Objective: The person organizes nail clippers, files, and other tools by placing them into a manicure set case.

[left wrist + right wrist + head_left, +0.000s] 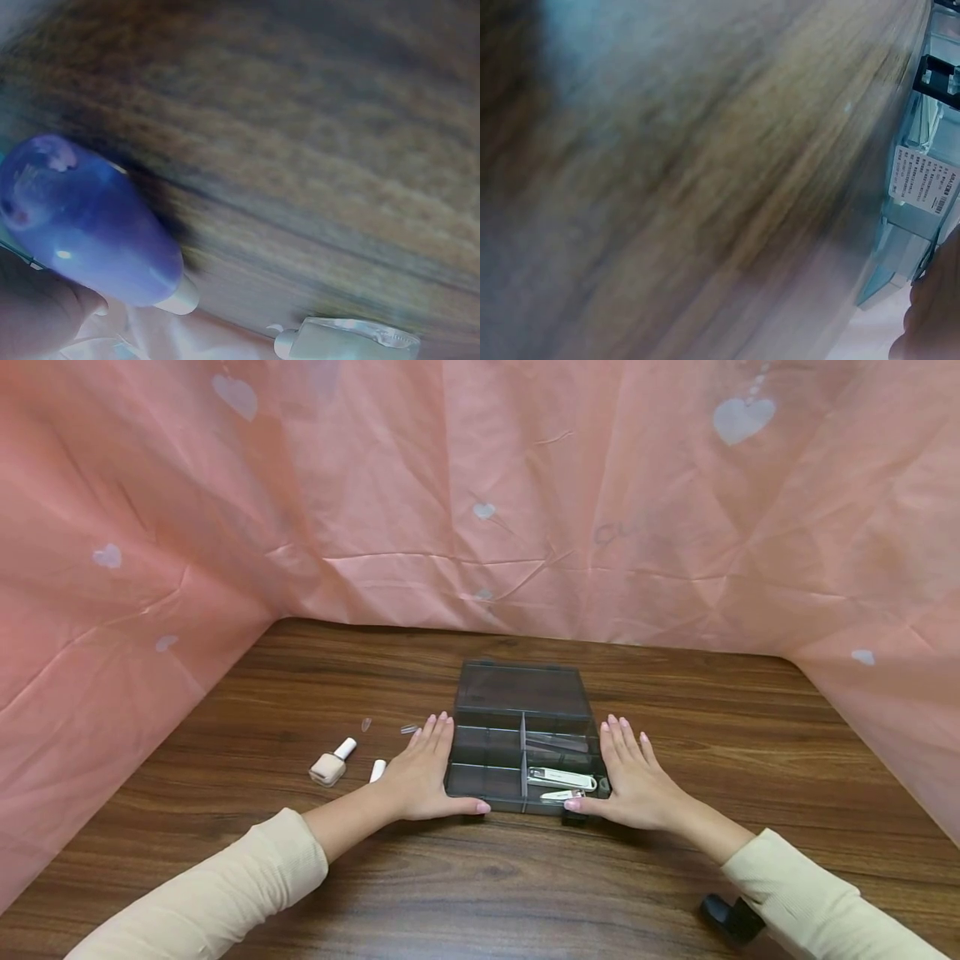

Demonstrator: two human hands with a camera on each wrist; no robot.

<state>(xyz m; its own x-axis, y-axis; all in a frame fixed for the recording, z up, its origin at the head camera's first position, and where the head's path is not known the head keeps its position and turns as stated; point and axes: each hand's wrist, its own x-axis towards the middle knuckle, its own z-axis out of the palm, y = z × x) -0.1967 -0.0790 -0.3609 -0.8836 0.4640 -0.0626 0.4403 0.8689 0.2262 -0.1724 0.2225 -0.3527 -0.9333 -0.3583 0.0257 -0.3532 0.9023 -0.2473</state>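
Note:
A dark translucent compartment box (491, 781) lies on the table with its lid (525, 687) swung back. My left hand (423, 777) rests along its left side, fingers straight and thumb at the front edge. On the opposite side my right hand (637, 781) lies the same way, its thumb near the front latch. Right-hand compartments hold a large nail clipper (561, 779), a smaller clipper (562, 795) and dark, flat strips (557, 743). In the right wrist view, a white label (924, 180) shows on the box.
Left of the box stand a beige nail polish bottle (327, 768) and a purple bottle (97, 225), mostly hidden by my left arm in the head view. Two clear nail tips (408, 728) lie behind them. A black object (731, 918) sits by my right sleeve. Pink curtains enclose the table.

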